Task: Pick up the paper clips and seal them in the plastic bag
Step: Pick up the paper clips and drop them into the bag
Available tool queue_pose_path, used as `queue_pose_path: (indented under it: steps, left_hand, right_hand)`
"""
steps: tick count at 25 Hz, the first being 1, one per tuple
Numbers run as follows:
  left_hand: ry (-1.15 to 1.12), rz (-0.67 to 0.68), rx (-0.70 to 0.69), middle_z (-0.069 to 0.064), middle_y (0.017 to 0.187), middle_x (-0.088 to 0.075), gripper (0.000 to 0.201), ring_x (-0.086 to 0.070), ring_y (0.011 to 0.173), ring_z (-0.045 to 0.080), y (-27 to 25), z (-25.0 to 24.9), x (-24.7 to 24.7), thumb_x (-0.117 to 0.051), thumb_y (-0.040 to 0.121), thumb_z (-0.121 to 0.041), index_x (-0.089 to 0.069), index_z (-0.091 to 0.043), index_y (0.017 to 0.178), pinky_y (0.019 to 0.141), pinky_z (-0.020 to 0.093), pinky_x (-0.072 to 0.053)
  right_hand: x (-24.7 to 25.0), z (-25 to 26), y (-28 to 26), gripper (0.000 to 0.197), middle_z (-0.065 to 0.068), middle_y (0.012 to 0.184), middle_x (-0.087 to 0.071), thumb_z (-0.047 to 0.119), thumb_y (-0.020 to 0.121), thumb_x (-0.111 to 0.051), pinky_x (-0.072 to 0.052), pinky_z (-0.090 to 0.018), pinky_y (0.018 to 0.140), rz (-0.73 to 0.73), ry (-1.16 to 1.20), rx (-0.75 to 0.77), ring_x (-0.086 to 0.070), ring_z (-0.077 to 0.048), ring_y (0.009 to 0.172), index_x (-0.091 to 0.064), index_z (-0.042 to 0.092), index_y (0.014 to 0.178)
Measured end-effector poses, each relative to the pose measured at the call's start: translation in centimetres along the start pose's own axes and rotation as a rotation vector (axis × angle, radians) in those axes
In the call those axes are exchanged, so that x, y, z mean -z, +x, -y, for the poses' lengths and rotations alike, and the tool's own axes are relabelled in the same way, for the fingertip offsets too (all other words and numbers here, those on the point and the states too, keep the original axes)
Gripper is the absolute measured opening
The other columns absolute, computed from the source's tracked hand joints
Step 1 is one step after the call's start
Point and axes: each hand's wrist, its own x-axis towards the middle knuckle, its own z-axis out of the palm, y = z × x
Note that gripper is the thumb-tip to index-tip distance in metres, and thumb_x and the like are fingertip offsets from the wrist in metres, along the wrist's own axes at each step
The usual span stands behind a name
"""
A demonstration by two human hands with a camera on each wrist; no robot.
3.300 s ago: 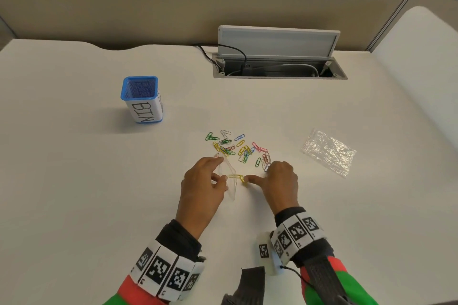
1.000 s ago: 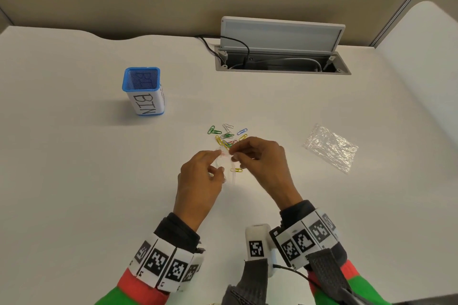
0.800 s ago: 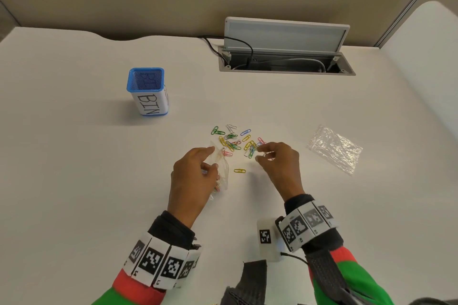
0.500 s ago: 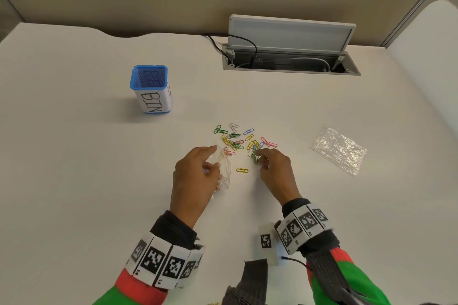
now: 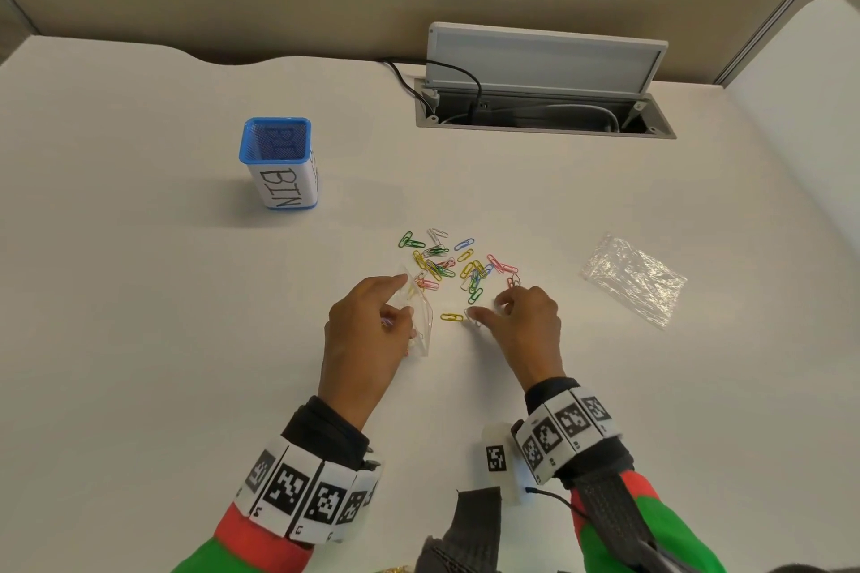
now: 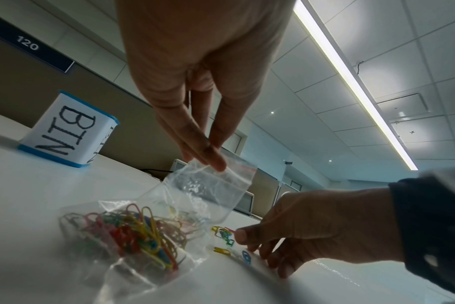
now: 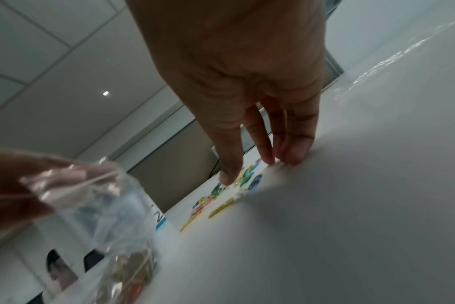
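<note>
1. Blue mesh holder (image 5: 278, 163) marked "BIN": upright on the surface (image 5: 139, 340), well to the left of and beyond the left-hand fingers; in the same spot as in the frames before.
2. Left hand (image 5: 367, 335): fingers (image 6: 208, 154) pinch the open mouth of the plastic bag (image 6: 169, 216), as 0.5 s ago. The bag's base lies on the surface below those fingers, with coloured clips already inside.
3. Loose paper clips (image 5: 458, 263): scattered just beyond both sets of fingertips. One yellow clip (image 5: 451, 317) lies alone between the two hands.
4. Right hand (image 5: 526, 330): 0.5 s ago its fingertips were in the heap; now they are drawn nearer, tips down on the surface at a pale clip (image 5: 472, 316) just right of the yellow one. Whether the fingers grasp it cannot be told.
5. Second, crumpled bag (image 5: 635, 279): flat, well right of the right-hand fingers, unmoved.
</note>
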Motion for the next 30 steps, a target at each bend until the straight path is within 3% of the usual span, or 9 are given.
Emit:
queue_pose_path:
  steps: [3, 7, 10, 16, 18, 21, 24, 27, 30]
  left_hand:
    - [-0.001, 0.003, 0.003, 0.009, 0.123, -0.061, 0.035, -0.065, 0.089, 0.023, 0.0, -0.1, 0.0, -0.06, 0.082, -0.008, -0.058, -0.008, 0.117, 0.083, 0.03, -0.052]
    - [0.011, 0.004, 0.016, 0.009, 0.125, -0.059, 0.036, -0.065, 0.091, 0.024, -0.2, -0.1, 0.2, -0.06, 0.082, -0.009, -0.057, -0.008, 0.118, 0.083, 0.03, -0.052]
    - [0.011, 0.001, 0.009, 0.009, 0.124, -0.06, 0.036, -0.065, 0.089, 0.022, -0.2, -0.1, 0.2, -0.06, 0.082, -0.008, -0.057, -0.008, 0.118, 0.08, 0.027, -0.05]
    - [-0.004, 0.013, 0.004, 0.009, 0.124, -0.06, 0.037, -0.066, 0.087, 0.022, -0.3, -0.3, 0.1, -0.06, 0.082, -0.009, -0.057, -0.008, 0.118, 0.081, 0.028, -0.052]
    - [-0.006, 0.02, 0.004, 0.01, 0.124, -0.06, 0.037, -0.066, 0.088, 0.024, -0.4, -0.3, 0.1, -0.06, 0.082, -0.009, -0.056, -0.009, 0.118, 0.083, 0.031, -0.053]
    - [-0.004, 0.026, 0.01, 0.009, 0.127, -0.059, 0.037, -0.065, 0.091, 0.022, -0.5, -0.5, 0.1, -0.06, 0.082, -0.009, -0.056, -0.009, 0.119, 0.081, 0.026, -0.05]
    - [0.001, 0.04, 0.021, 0.007, 0.129, -0.057, 0.039, -0.062, 0.097, 0.022, -0.6, -0.6, 0.0, -0.061, 0.082, -0.011, -0.055, -0.01, 0.12, 0.08, 0.024, -0.048]
    - [0.001, 0.039, 0.011, 0.008, 0.128, -0.058, 0.038, -0.061, 0.092, 0.018, -0.6, -0.7, -0.1, -0.061, 0.082, -0.012, -0.055, -0.01, 0.12, 0.087, 0.03, -0.049]
    - [-0.003, 0.042, 0.014, 0.007, 0.126, -0.059, 0.039, -0.059, 0.087, 0.015, -0.5, -0.7, -0.2, -0.061, 0.082, -0.013, -0.055, -0.011, 0.12, 0.088, 0.033, -0.05]
  right_hand:
    - [-0.9, 1.4, -0.6, 0.044, -0.007, 0.091, -0.055, 0.04, 0.07, -0.077, -0.032, -0.028, 0.067, 0.018, -0.094, 0.099, -0.05, -0.023, 0.081, -0.063, 0.004, 0.091]
    - [-1.8, 2.2, -0.4, 0.009, -0.009, 0.088, -0.069, 0.015, 0.075, -0.07, -0.036, -0.026, 0.066, 0.045, -0.088, 0.186, -0.062, -0.028, 0.083, -0.071, 0.009, 0.082]
    - [-2.1, 2.1, -0.5, 0.015, -0.009, 0.085, -0.071, 0.007, 0.078, -0.058, -0.042, -0.028, 0.065, 0.052, -0.143, 0.213, -0.063, -0.031, 0.081, -0.072, 0.012, 0.078]
    - [-1.6, 1.5, -0.6, 0.01, -0.007, 0.086, -0.07, 0.007, 0.073, -0.063, -0.04, -0.027, 0.066, 0.102, -0.168, 0.228, -0.062, -0.029, 0.081, -0.069, 0.011, 0.08]
    - [-1.0, 1.3, -0.6, 0.008, -0.007, 0.08, -0.072, 0.007, 0.072, -0.067, -0.044, -0.027, 0.066, 0.096, -0.039, 0.19, -0.063, -0.025, 0.075, -0.072, 0.01, 0.077]
    - [0.5, 1.9, -1.2, 0.008, -0.01, 0.071, -0.071, 0.003, 0.072, -0.069, -0.055, -0.026, 0.065, 0.119, 0.377, 0.06, -0.061, -0.017, 0.059, -0.074, 0.007, 0.077]
    - [2.0, 3.7, -2.2, 0.011, -0.013, 0.074, -0.073, 0.001, 0.074, -0.07, -0.06, -0.028, 0.067, 0.139, 0.618, 0.099, -0.064, -0.016, 0.059, -0.074, 0.006, 0.084]
    - [2.6, 5.7, -3.1, 0.011, -0.01, 0.075, -0.073, 0.0, 0.074, -0.072, -0.06, -0.026, 0.064, 0.193, 0.656, 0.205, -0.066, -0.013, 0.061, -0.072, 0.004, 0.084]
    - [2.1, 6.3, -3.6, 0.01, -0.006, 0.072, -0.071, 0.003, 0.075, -0.072, -0.058, -0.021, 0.064, 0.227, 0.539, 0.28, -0.066, -0.011, 0.059, -0.071, 0.008, 0.083]
